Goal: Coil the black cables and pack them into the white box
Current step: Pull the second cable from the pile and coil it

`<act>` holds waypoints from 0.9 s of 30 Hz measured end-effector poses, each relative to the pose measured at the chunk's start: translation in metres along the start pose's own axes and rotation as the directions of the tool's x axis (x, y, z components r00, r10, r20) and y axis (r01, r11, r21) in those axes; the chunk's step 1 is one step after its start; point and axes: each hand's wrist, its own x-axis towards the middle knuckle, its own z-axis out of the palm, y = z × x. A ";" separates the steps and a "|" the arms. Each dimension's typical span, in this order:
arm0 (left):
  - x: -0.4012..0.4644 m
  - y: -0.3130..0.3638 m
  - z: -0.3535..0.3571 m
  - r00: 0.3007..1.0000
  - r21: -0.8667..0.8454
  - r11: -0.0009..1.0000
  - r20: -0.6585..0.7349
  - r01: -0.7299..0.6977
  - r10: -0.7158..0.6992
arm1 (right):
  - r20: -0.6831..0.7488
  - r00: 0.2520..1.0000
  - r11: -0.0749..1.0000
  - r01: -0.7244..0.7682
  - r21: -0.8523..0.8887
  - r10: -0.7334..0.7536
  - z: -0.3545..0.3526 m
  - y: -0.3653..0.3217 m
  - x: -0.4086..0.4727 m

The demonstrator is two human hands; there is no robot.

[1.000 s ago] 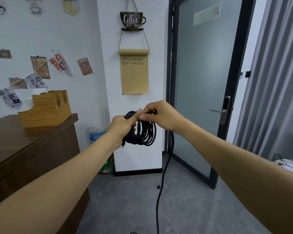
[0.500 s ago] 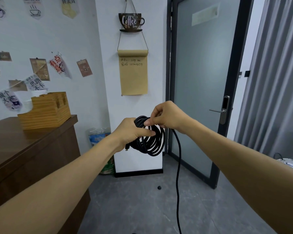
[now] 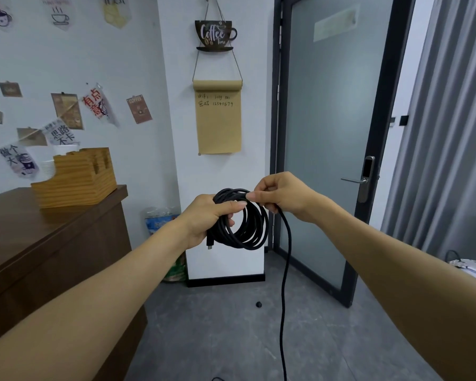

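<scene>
Now the left hand (image 3: 206,218) grips the black cable coil (image 3: 243,220) with fingers curled round its left side; the right hand (image 3: 282,195) pinches the strand at the coil's top right; the loose tail (image 3: 285,284) hangs straight down toward the floor, nearest that hand.

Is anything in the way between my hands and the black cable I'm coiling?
Nothing is: the left hand already grips the cable coil, and the right hand pinches its top loop. The loose end hangs free to the floor.
</scene>
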 end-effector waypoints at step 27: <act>-0.003 -0.001 -0.072 0.778 -0.005 1.000 -0.628 -0.009 0.004 | -0.361 0.932 0.921 -0.167 -0.352 0.031 -0.023 0.034 -0.028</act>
